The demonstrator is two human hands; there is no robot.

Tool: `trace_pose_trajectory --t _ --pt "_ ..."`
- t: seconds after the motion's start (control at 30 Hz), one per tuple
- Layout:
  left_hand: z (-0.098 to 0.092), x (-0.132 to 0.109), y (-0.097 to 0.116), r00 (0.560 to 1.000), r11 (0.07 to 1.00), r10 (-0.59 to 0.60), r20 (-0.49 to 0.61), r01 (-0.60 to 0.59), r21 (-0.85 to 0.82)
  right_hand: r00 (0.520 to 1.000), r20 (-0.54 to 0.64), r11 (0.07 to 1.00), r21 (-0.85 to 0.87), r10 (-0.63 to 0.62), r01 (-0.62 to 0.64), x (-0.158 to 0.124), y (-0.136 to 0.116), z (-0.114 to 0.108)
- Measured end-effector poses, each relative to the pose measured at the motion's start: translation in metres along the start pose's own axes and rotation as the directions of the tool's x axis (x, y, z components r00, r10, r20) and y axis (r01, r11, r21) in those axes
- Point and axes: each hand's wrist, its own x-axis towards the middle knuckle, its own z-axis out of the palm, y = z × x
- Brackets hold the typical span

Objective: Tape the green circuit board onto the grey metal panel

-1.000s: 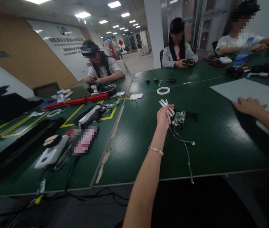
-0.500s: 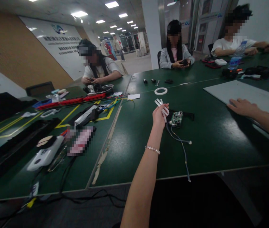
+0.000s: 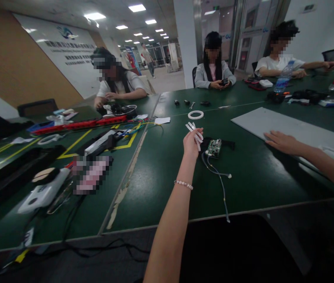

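My left hand (image 3: 191, 142), a beaded bracelet at its wrist, is closed around a small bunch of thin white strips (image 3: 190, 126) that fan out past the fingers. Just right of it lies a green circuit board (image 3: 214, 148) on a black piece, with thin grey cables (image 3: 221, 184) trailing toward the table's front edge. A white ring-shaped roll (image 3: 195, 114), like tape, lies beyond this hand. At the right, my right hand (image 3: 283, 142) rests with fingers stretched out on the near edge of a flat light-grey panel (image 3: 276, 122). Whether its thumb goes under the panel is hidden.
Small black parts and a small wrench (image 3: 192, 105) lie farther back on the green table (image 3: 155, 184). A pink item (image 3: 93, 175), a white device (image 3: 44, 192) and a long black tray (image 3: 16, 173) occupy the left. Three people sit across; a water bottle (image 3: 285, 76) stands far right.
The grey panel has slid left and a little nearer together with my right hand. My left hand keeps the white strips in place. The whole view has shifted slightly.
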Motion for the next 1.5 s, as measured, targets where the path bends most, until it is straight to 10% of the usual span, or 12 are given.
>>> trace_pose_trajectory --t 0.53,1.5 --pt "-0.006 0.005 0.009 0.999 0.999 0.048 0.016 -0.048 -0.005 0.938 -0.053 0.913 0.215 -0.343 0.346 -0.004 -0.058 0.001" --pt "-0.008 -0.001 0.028 1.0 1.0 -0.009 -0.002 0.009 0.012 0.905 -0.094 0.87 0.25 -0.415 0.425 -0.008 -0.159 -0.04"
